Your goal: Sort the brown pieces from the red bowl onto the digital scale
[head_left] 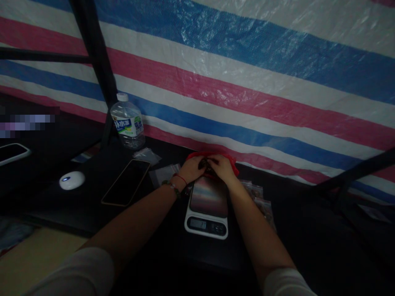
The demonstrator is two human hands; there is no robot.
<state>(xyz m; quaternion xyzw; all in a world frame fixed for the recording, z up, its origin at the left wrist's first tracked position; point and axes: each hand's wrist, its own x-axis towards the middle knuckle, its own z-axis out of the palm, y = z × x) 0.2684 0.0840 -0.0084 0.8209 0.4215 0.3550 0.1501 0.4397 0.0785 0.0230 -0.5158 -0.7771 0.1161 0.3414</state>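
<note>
Both of my hands meet over a red plastic bag (pixel 232 160) just behind a kitchen scale (pixel 207 226). My left hand (pixel 191 167), with a red cord and a beaded bracelet at its wrist, has its fingers curled inward at the bag's mouth. Opposite it, my right hand (pixel 222 165) bends its fingers toward the same spot. Small dark pieces (pixel 207 164) show between the fingertips, too dim to name. The scale's display appears to read 27, and its metal plate (pixel 209 197) is bare in front of the hands.
Filled clear zip bags (pixel 263 209) lie right of the scale, flat clear bags (pixel 162 174) to its left. Further left are a phone (pixel 126 183), a white mouse-like device (pixel 72 181), and a large plastic bottle (pixel 128 123). A striped tarp (pixel 234 82) hangs behind the black table.
</note>
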